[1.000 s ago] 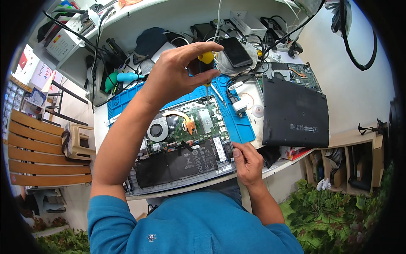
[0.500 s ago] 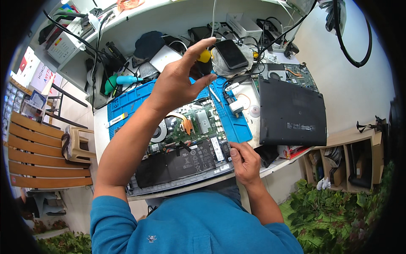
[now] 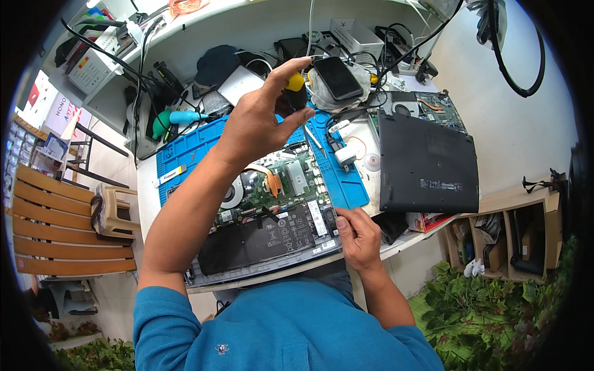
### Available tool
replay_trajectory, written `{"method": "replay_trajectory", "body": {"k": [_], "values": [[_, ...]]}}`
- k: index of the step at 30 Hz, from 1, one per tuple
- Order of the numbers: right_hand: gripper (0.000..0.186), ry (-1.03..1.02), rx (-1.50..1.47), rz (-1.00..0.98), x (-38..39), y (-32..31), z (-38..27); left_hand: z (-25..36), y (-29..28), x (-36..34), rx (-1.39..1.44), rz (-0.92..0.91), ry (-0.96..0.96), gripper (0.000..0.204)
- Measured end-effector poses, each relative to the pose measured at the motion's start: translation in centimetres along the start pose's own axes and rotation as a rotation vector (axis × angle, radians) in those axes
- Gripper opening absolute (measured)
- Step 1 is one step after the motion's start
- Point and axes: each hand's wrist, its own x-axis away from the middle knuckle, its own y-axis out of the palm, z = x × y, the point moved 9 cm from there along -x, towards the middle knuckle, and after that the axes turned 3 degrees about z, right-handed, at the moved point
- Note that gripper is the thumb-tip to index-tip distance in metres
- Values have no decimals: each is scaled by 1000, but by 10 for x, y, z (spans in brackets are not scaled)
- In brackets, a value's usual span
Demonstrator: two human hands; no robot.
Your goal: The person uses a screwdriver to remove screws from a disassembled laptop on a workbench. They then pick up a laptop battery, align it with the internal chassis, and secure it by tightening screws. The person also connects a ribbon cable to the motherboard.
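Note:
My left hand [image 3: 257, 120] is raised over the far part of an opened laptop, thumb and forefinger spread and its other fingers hidden. In the gap shows a yellow-and-black handle [image 3: 295, 82], seemingly held by those hidden fingers; its lower end is out of sight. My right hand [image 3: 359, 238] is closed on the laptop's near right edge, thumb on top. The laptop's bottom cover is off, baring a black battery [image 3: 260, 241], a green circuit board [image 3: 253, 206], a round fan [image 3: 234, 193] and a copper heat pipe [image 3: 273, 184]. My left forearm hides its left side.
Under the laptop lies a blue repair mat [image 3: 349, 190]. To the right, a dark laptop cover [image 3: 427, 164] rests against another bared circuit board [image 3: 442, 114]. A phone [image 3: 338, 78], cables and a white adapter [image 3: 345, 156] crowd the back. A plastic stool [image 3: 116, 210] stands left.
My left hand has shifted very slightly left, and the yellow-and-black handle with it. My right hand and the laptop have stayed in place.

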Motion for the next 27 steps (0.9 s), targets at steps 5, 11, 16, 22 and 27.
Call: {"method": "replay_trajectory", "body": {"k": [5,11,16,22,27], "values": [[27,3,9,-9,0,1,1,1,-4,-4,-160,12,-58,81],[27,-8,3,7,1,0,0,18,1,-20,-58,-75,59,72],[26,-11,9,9,1,-1,-2,20,1,-30,-14,-206,58,75],[26,3,22,-5,-1,1,-5,12,-3,-25,0,-252,-8,87],[26,-46,28,8,0,1,-5,13,-36,-7,-68,37,85,100]]}}
